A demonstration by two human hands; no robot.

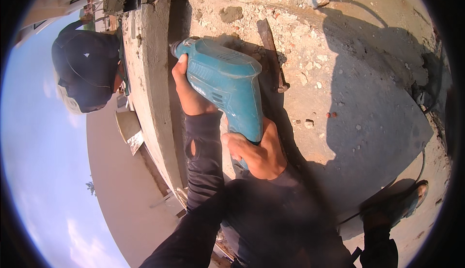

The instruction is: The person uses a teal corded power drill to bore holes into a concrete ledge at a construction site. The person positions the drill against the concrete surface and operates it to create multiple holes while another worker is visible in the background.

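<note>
In the middle of the head view, a little to the far side of the two sleeved forearms, the blue-green power drill [224, 76] is held between both hands. The left hand [193, 96] cups the front of its housing from the left, thumb reaching up just behind the chuck [183, 46]; its other fingers are hidden beneath. The right hand [265, 153] is wrapped around the handle, nearer the body. The drill's long axis runs from the chuck at the left to the rear of the housing at the right, that end slightly nearer, and the handle drops from there toward the near side. So the left hand is closer to the chuck, which points left at the concrete ledge [157, 64]; whether a bit is fitted or touching cannot be told. To the right, apart from both hands, a hammer-like tool [271, 52] lies near-to-far on the rubble-strewn ground [310, 106].
</note>
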